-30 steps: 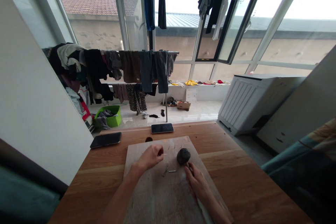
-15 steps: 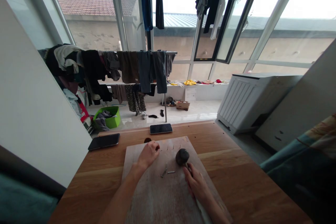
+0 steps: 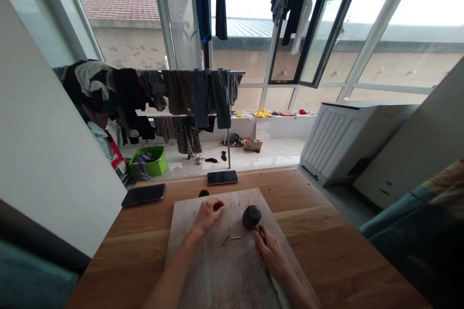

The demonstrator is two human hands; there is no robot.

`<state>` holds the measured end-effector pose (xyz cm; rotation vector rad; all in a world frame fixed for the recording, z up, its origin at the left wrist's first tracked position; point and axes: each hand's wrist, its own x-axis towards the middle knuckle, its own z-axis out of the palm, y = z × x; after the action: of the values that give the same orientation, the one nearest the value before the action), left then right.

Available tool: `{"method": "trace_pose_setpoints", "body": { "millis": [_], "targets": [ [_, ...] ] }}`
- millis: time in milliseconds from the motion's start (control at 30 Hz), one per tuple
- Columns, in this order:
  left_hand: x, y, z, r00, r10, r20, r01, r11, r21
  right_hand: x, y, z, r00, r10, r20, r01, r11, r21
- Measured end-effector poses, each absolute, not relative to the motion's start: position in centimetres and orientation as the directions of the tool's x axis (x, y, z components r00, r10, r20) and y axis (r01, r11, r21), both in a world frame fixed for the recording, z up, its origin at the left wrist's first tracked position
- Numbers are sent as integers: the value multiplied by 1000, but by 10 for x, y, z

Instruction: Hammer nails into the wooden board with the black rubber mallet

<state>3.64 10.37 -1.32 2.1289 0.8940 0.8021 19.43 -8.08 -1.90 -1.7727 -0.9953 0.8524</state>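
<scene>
A pale wooden board (image 3: 217,275) lies on the wooden table (image 3: 344,260). My left hand (image 3: 208,213) rests on the far part of the board, with its fingers curled in a pinch, apparently on a small nail. My right hand (image 3: 270,251) is closed round the handle of a hammer, whose dark round head (image 3: 252,216) rests on the board just beyond my fingers. Two or three loose nails (image 3: 228,236) lie between my hands. A few thin nails (image 3: 239,203) stand upright near the board's far edge.
Two dark phones lie on the table, one at the far left (image 3: 143,194) and one at the far edge (image 3: 222,177). A small dark round thing (image 3: 203,193) sits by the board's far corner. Beyond are a clothes rack (image 3: 195,91), a green basket (image 3: 150,161) and a white cabinet (image 3: 344,135).
My left hand has drawn back a little to the left and curled tighter; the nail that stuck out of its fingers no longer shows. My right hand and the hammer have stayed put.
</scene>
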Motion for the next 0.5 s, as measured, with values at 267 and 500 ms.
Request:
{"method": "trace_pose_setpoints", "body": {
  "millis": [267,500],
  "targets": [
    [37,102,-16,536,781,320,333,-545,770,186,-63,-8,357,922,-148,185,-226,-957],
    [40,105,-23,513,794,324,325,-530,783,170,-21,10,304,950,-77,233,-153,-960]
  ]
}}
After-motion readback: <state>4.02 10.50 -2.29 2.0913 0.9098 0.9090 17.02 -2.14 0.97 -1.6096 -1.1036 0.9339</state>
